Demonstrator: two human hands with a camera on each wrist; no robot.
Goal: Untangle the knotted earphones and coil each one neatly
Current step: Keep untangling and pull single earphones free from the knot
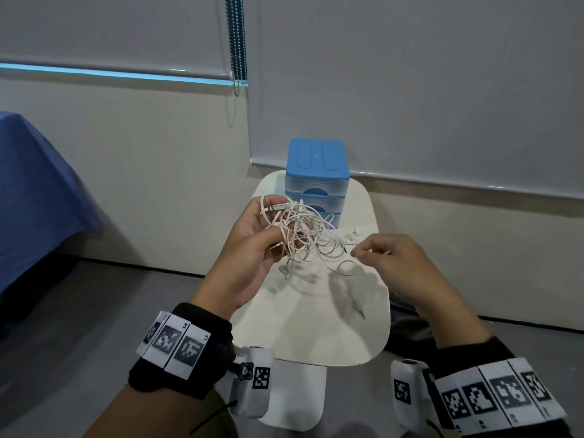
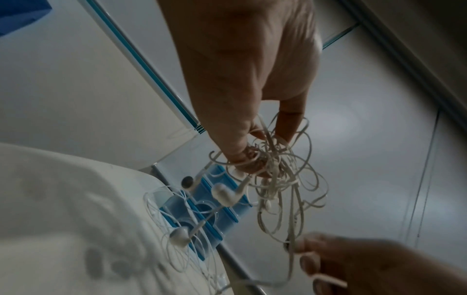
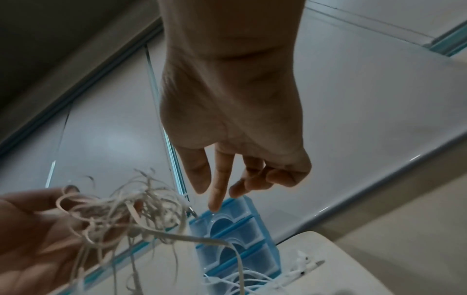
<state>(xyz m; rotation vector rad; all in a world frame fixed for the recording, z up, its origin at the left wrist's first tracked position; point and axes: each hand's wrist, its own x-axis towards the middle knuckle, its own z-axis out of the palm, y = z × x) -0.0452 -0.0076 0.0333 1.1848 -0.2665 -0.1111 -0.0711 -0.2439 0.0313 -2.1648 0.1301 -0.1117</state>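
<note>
Drawers first: a blue three-drawer organiser (image 1: 317,175) stands at the far edge of the small white table (image 1: 316,330), and everything hangs off that landmark. Just in front of the organiser, lifted above the tabletop, sits the tangled earphone cable bundle (image 1: 300,235), pale flat cord looped over itself, with white earbuds (image 2: 225,196) dangling below it in the left wrist view. More thin white cable (image 3: 242,279) lies on the table at the organiser's foot. An audio jack plug (image 1: 360,311) rests on the table, nearer the person than the organiser and clear of the hands.

Left hand (image 1: 249,248), in front and to the left of the organiser: fingers curled round the bundle, thumb pressing the loops in. Right hand (image 1: 395,260), in front and to the right of it: thumb and fingertips (image 2: 307,245) pinch a single strand leading out of the tangle, the other fingers loosely bent.

Behind the organiser, a grey roller blind (image 1: 410,90) and a beaded blind chain (image 1: 236,42); far to its left, blue cloth (image 1: 38,191); grey floor below
</note>
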